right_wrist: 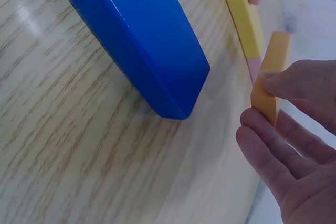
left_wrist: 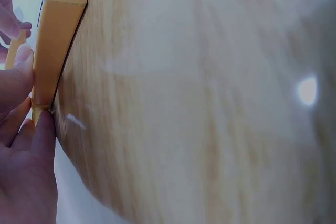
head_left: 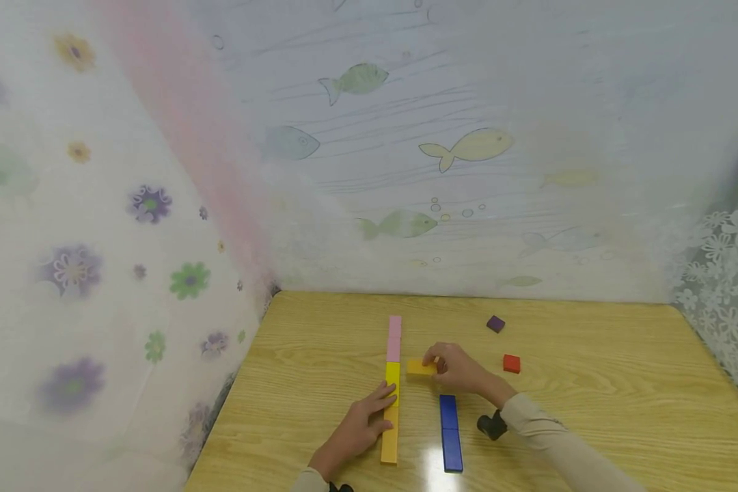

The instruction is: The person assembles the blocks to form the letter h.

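Lower centre of the frame, the right hand (head_left: 460, 371) pinches a flat, smooth orange rectangular block (head_left: 416, 367), fingers hiding its right end; the left hand (head_left: 358, 429), fingers loosely extended, touches a glossy yellow bar (head_left: 393, 372) and a longish orange bar (head_left: 389, 447), partly masking the yellow; a careless bump from the pinched block could skew both; the beige left sleeve (head_left: 308, 481) runs off the bottom edge.

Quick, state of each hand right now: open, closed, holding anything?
Left hand: open, fingers resting on the yellow block.
Right hand: closed, pinching an orange block between thumb and fingers.
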{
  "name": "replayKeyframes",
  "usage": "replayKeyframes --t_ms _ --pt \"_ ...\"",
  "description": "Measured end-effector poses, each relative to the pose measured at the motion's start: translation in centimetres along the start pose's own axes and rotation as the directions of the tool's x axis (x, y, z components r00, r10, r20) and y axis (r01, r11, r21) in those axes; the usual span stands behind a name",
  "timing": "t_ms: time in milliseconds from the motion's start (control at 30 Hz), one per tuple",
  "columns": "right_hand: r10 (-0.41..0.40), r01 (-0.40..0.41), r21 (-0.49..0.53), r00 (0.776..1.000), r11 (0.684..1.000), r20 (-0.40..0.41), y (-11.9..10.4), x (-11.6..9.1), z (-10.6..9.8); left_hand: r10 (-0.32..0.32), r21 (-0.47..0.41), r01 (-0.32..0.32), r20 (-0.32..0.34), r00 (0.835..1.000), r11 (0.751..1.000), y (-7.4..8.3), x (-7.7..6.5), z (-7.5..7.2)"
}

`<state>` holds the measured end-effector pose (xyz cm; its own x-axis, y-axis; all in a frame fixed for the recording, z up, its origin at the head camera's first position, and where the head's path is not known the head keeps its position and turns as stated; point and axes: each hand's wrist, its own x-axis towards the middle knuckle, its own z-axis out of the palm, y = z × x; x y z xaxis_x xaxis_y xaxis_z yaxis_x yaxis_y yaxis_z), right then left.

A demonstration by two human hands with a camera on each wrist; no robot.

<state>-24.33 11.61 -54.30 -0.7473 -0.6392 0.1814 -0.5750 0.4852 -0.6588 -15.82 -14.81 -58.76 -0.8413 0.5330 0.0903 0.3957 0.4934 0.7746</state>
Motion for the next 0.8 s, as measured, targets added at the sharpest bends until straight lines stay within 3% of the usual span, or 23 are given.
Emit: replayKeyframes --t_ms 800 --pt "0.056 -0.056 -0.005 0.998 0.998 -0.022 0.5 1.3 2.1 -0.005 0.005 0.005 -0.007 1.0 1.0 -0.1 0.0 0.0"
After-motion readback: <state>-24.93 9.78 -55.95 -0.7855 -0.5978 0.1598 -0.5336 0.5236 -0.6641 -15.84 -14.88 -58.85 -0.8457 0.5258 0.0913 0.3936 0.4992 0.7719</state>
